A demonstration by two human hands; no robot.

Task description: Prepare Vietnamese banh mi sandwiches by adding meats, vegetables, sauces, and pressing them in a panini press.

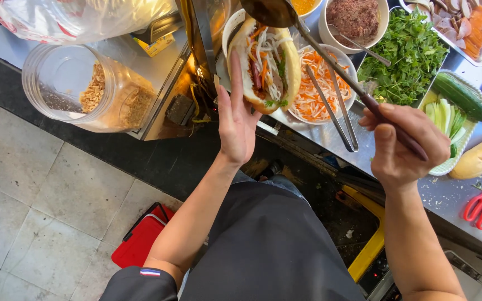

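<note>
The left hand (pixel 235 120) cradled the split, filled baguette sandwich (pixel 266 61) above the table (pixel 447 195), while the right hand's (pixel 400 145) grip closed around the long ladle (pixel 330 56), best kept level over the filling to avoid spills.

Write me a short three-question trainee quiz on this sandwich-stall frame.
1. True or false: the left hand holds the filled baguette sandwich open side up.
2. What does the right hand grip? A) red scissors B) long-handled ladle C) metal tongs
3. Which tool rests across the bowl of shredded carrot and radish?

Key:
1. True.
2. B, the long-handled ladle, with its bowl over the sandwich's top end.
3. The metal tongs.
</note>
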